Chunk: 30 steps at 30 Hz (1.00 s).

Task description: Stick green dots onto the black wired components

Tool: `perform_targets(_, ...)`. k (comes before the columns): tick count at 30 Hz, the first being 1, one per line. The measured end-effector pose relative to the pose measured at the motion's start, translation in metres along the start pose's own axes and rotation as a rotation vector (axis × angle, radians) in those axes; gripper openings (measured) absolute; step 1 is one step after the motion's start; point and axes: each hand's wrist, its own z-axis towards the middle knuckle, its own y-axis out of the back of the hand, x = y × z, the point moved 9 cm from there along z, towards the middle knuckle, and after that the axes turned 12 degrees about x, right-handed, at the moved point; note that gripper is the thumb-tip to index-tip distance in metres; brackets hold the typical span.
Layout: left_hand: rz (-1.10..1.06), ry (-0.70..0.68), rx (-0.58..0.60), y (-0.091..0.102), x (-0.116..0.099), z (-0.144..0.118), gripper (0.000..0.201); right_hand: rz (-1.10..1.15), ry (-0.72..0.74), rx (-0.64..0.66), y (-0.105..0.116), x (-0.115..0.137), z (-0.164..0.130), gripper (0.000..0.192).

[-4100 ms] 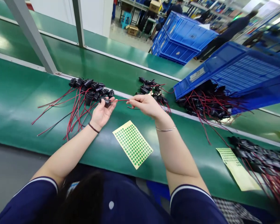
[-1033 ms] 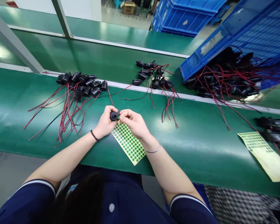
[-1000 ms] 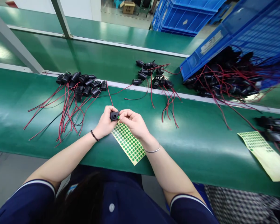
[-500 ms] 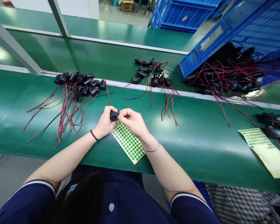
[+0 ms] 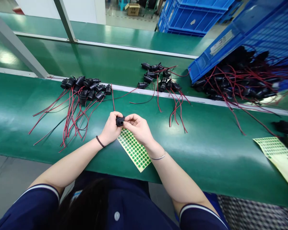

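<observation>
No lettering can be read — the white label (image 5: 222, 42) on the tilted blue plastic crate (image 5: 254, 35), far up and right of the right hand (image 5: 139, 129), is blurred.

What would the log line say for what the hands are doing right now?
left hand: holds black part | right hand: fingertips on the part | under hands: green dot sticker sheet | surface: green belt

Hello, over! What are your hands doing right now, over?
Left hand grips small black part. Right hand pinches at its face. Dot sticker sheet under both hands. Wired parts pile beyond, apart.
</observation>
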Motion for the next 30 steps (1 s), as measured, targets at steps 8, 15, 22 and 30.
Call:
perform_targets(8, 0.029, -0.024, 0.010, -0.001, -0.003, -0.001, 0.038, 0.008, -0.003, -0.013, 0.001, -0.002, 0.001, 0.030)
perform_targets(15, 0.043, -0.047, -0.017, 0.001, -0.004, -0.002, 0.041, 0.038, -0.017, 0.001, -0.001, -0.003, 0.000, 0.031)
perform_targets(22, -0.132, 0.106, -0.011, 0.000, 0.007, 0.000, 0.040, 0.036, -0.009, 0.013, 0.000, -0.004, 0.001, 0.033)
perform_targets(30, -0.345, 0.273, 0.008, -0.002, 0.015, 0.003, 0.035, -0.129, 0.096, -0.006, 0.007, 0.008, -0.001, 0.023)
